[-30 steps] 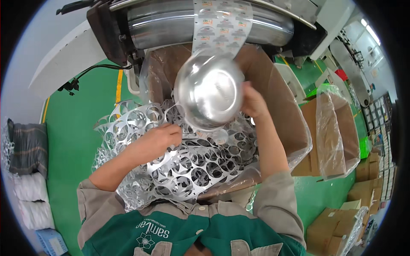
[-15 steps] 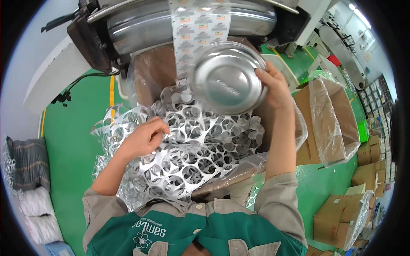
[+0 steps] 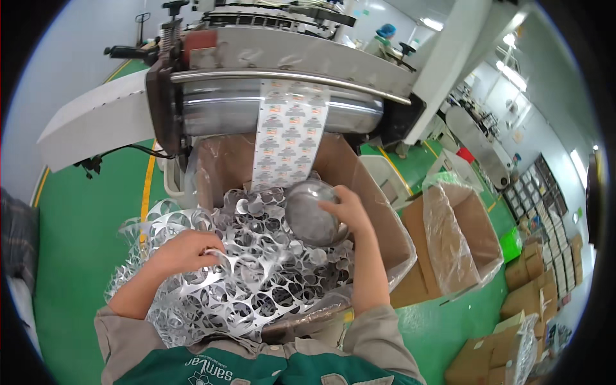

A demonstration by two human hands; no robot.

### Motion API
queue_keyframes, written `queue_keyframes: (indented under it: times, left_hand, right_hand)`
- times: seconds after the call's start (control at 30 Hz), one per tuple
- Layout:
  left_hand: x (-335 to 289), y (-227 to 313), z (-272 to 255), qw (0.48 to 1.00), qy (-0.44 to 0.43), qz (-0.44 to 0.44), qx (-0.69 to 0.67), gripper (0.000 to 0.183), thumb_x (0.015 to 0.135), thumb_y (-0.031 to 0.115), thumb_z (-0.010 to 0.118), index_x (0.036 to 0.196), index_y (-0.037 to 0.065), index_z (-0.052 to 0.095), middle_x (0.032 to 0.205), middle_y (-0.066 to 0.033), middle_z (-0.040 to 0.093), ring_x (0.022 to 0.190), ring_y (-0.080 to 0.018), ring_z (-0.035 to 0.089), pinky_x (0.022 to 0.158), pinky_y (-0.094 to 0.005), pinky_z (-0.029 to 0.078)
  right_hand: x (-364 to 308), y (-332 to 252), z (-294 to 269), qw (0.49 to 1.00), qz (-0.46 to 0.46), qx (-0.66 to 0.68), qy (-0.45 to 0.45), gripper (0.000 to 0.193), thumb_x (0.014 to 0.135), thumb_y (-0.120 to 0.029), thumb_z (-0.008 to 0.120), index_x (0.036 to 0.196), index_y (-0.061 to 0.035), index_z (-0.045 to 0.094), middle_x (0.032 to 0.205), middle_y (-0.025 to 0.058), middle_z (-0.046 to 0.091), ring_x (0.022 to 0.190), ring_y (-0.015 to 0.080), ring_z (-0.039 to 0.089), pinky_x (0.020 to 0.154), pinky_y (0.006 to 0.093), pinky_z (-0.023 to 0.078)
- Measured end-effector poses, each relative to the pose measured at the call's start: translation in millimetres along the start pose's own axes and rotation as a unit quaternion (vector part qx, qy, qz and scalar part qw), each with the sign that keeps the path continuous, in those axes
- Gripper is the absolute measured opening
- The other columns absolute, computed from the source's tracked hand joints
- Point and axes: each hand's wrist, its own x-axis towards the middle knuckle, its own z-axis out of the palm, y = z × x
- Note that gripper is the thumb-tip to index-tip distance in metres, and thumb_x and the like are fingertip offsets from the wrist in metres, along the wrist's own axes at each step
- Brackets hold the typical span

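My right hand (image 3: 350,210) grips the right rim of a round metal bowl (image 3: 310,217), tilted and slightly blurred, above the far part of a lined cardboard box (image 3: 378,199). My left hand (image 3: 191,249) is closed, thumb and fingers pinching an edge of the silvery scrap web (image 3: 260,301), which is punched full of round holes. This web heaps over the near left side of the box, with loose round foil discs (image 3: 253,204) among it. A printed foil strip (image 3: 290,131) hangs from the machine's roller (image 3: 221,115) down into the box behind the bowl.
A machine frame (image 3: 301,54) spans the far side. Right of my box stands another plastic-lined carton (image 3: 465,237), with more cartons (image 3: 497,340) at the lower right. A white tub (image 3: 388,176) sits behind the box. Far off, a person in a blue cap (image 3: 385,35) is partly visible.
The view has tipped up, showing more of the machine. My right hand has lowered the bowl toward the scrap. My left hand now pinches the web's edge.
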Motion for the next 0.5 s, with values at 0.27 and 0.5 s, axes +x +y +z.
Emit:
queue_keyframes:
  times: [0.27,0.5]
  left_hand:
    - [-14,25,-31,0.980,0.062,0.010,-0.189,0.016,0.079,0.012,0.067,0.094,0.005,0.067,0.077,-0.0039,0.060,0.068,-0.0138,0.057,0.059,-0.0259,0.044]
    - [-32,-38,-22,0.872,0.265,-0.167,-0.376,0.015,0.087,0.010,0.055,0.101,0.006,0.061,0.065,0.0072,0.043,0.055,-0.0021,0.037,0.049,-0.0168,0.028]
  right_hand:
    - [0,47,85,0.864,0.108,0.441,-0.217,0.067,0.081,-0.048,0.062,0.120,0.0042,0.048,0.112,0.0159,0.059,0.105,0.0271,0.057,0.087,0.0409,0.046]
    - [16,96,68,0.970,-0.003,-0.217,-0.107,0.062,0.070,-0.041,0.069,0.108,0.0061,0.054,0.101,0.0255,0.061,0.096,0.0367,0.059,0.080,0.0401,0.048]
